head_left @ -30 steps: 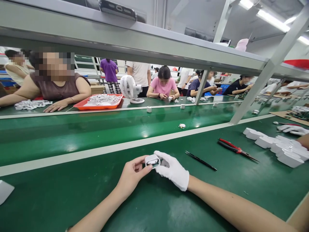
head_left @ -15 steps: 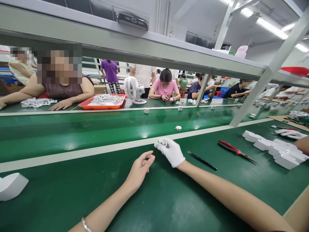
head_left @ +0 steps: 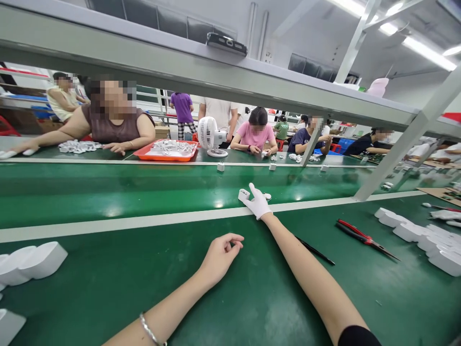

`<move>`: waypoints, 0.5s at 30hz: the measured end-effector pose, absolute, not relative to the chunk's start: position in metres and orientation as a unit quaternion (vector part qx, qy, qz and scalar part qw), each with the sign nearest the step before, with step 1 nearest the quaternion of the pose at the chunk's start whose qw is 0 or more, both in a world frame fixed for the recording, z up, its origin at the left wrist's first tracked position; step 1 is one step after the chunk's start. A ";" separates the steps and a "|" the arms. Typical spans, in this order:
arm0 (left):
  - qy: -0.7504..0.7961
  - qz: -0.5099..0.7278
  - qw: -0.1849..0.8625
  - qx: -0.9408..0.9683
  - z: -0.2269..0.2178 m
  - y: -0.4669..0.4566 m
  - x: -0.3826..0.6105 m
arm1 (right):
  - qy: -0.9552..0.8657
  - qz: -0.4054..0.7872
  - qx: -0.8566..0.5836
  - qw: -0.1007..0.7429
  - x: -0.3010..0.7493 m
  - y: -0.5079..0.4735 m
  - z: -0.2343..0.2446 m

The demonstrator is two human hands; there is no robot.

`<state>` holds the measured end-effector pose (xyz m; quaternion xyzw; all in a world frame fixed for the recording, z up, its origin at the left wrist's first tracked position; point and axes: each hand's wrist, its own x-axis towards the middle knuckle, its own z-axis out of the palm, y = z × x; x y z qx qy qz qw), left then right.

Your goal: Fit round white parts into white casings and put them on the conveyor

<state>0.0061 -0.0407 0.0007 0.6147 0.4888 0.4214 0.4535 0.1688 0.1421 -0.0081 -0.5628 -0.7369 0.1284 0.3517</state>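
Note:
My right hand [head_left: 258, 203], in a white glove, reaches out over the white line onto the green conveyor belt [head_left: 144, 192]. Its fingertips hold a small white case [head_left: 243, 194] low on the belt, with one finger lifted. Bare and empty, my left hand [head_left: 220, 254] rests on the green table with loosely curled fingers and a bracelet on the wrist. A small white part [head_left: 267, 196] lies on the belt just behind the gloved hand.
Black tweezers [head_left: 315, 251] and red-handled pliers [head_left: 362, 235] lie to the right, with several white cases [head_left: 418, 233] beyond. More white cases [head_left: 36, 259] sit at the left. Across the belt, people work beside an orange tray [head_left: 167, 154] and a fan [head_left: 211, 137]. A slanted metal post [head_left: 396, 154] stands at the right.
My right hand carried the white case away from my left hand, forward onto the conveyor belt. My left hand let go and sank onto the table. The view shifted to the left.

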 end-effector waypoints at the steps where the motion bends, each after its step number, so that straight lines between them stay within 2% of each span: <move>1: 0.488 0.423 0.452 0.615 0.001 -0.041 0.006 | -0.748 0.107 -0.554 0.350 0.168 0.138 -0.006; 4: 0.484 0.426 0.451 0.617 0.001 -0.040 0.005 | -0.729 -0.024 -0.584 0.356 0.169 0.130 0.004; 6: 0.484 0.425 0.448 0.620 0.001 -0.039 0.004 | -0.674 -0.087 -0.660 0.321 0.176 0.129 0.008; 10: 0.486 0.424 0.431 0.631 -0.002 -0.041 0.006 | -0.647 -0.028 -0.734 0.205 0.194 0.131 0.009; 13: 0.509 0.409 0.391 0.649 0.003 -0.049 0.008 | -0.664 -0.004 -0.720 0.202 0.198 0.132 0.011; 15: 0.574 0.361 0.280 0.680 0.016 -0.053 0.004 | -0.661 -0.006 -0.716 0.225 0.196 0.133 0.015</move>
